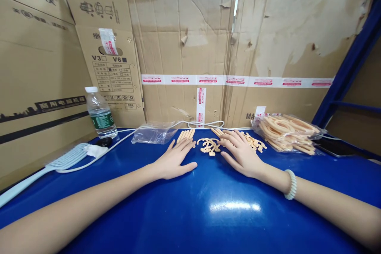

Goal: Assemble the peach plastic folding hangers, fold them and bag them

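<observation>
My left hand (175, 160) is spread palm down, its fingertips at a row of short pale sticks (185, 135). Palm down too, my right hand (242, 154) has its fingers apart over another row of sticks (217, 131) and beside a heap of small pale pieces (257, 143). Neither hand grips anything. Between them lie several curved, hook-like pieces (210, 145), light tan like the sticks. My right fingers hide part of the pieces beneath. A pale coiled band (291, 184) circles my right wrist.
On the blue table (190, 214), a clear bag of tan curved parts (285, 133) lies right, beside a dark phone (336, 147). Leftward are a crumpled clear bag (153, 134), water bottle (101, 115), light blue hairbrush (67, 156) and white cable (119, 145). Cardboard (184, 47) walls the back.
</observation>
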The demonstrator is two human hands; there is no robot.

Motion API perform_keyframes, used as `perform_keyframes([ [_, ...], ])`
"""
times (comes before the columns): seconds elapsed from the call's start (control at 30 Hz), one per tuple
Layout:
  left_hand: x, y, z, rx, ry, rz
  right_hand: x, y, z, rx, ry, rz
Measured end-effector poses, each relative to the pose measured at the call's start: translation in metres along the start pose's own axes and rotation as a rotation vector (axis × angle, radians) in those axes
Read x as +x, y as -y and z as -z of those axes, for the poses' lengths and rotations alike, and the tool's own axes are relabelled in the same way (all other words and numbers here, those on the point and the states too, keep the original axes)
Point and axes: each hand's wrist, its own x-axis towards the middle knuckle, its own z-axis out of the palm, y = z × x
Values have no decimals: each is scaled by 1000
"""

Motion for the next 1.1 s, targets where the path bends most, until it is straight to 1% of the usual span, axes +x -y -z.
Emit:
perform_keyframes([
  [0.13, -1, 0, 1, -9, -22, -5, 1, 3, 3, -31, -77, 9],
  [0.23, -1, -1, 2, -13, -28, -10, 2, 4, 5, -29, -101, 3],
  [0.67, -1, -6, 7, -19, -16, -8, 7, 8, 3, -6, -89, 8],
  [1.1, -2, -5, 5, -44, -60, -33, 1, 5, -5, -3, -56, -31],
])
